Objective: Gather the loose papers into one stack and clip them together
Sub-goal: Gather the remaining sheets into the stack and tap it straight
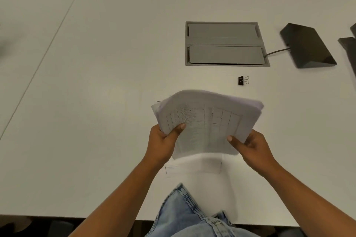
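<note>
A sheaf of printed papers is held up above the white table, its far edge blurred and the sheets unevenly aligned. My left hand grips its left side, thumb on top. My right hand grips the right side, thumb pressed on the top sheet. Another sheet lies flat on the table beneath the sheaf. A black binder clip lies on the table beyond the papers, a little to the right, apart from both hands.
A grey cable hatch is set into the table behind the clip. A dark wedge-shaped device with a cable stands at the right, with more dark items at the right edge. The table's near edge runs along the bottom.
</note>
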`<state>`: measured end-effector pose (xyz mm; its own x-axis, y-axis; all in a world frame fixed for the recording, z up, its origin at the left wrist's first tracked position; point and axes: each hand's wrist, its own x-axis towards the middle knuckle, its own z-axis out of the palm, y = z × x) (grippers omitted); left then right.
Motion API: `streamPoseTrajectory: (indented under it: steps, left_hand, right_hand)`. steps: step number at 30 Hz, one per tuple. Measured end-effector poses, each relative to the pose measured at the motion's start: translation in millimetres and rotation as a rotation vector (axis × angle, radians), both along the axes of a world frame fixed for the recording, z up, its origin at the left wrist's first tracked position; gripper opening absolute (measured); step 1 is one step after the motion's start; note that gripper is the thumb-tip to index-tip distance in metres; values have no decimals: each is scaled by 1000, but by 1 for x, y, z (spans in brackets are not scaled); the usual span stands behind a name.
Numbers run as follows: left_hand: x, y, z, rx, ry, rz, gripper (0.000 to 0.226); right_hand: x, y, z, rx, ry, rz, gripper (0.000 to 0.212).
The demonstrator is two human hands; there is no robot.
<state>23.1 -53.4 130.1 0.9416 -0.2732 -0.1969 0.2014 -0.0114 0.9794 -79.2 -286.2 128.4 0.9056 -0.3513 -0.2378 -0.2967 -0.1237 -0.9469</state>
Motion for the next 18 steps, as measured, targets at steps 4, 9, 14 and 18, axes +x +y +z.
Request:
streamPoseTrajectory:
  steps: [4, 9, 14, 18]
  left_hand:
    - [3, -1, -3, -38, 91, -90, 22]
    - [-4, -1, -41, 394, 148, 94, 45]
    - [-20, 8, -82, 1080, 165, -41, 87]
    - [-31, 4, -99, 1166, 131, -151, 76]
  right_hand:
    - [-22, -4, -9, -72, 63, 19, 21]
    - [-56, -12, -32, -24, 137, -202, 12]
    - [-84, -29, -40, 28, 220, -381, 11]
    - [-96, -30, -46, 43, 263, -448, 10]
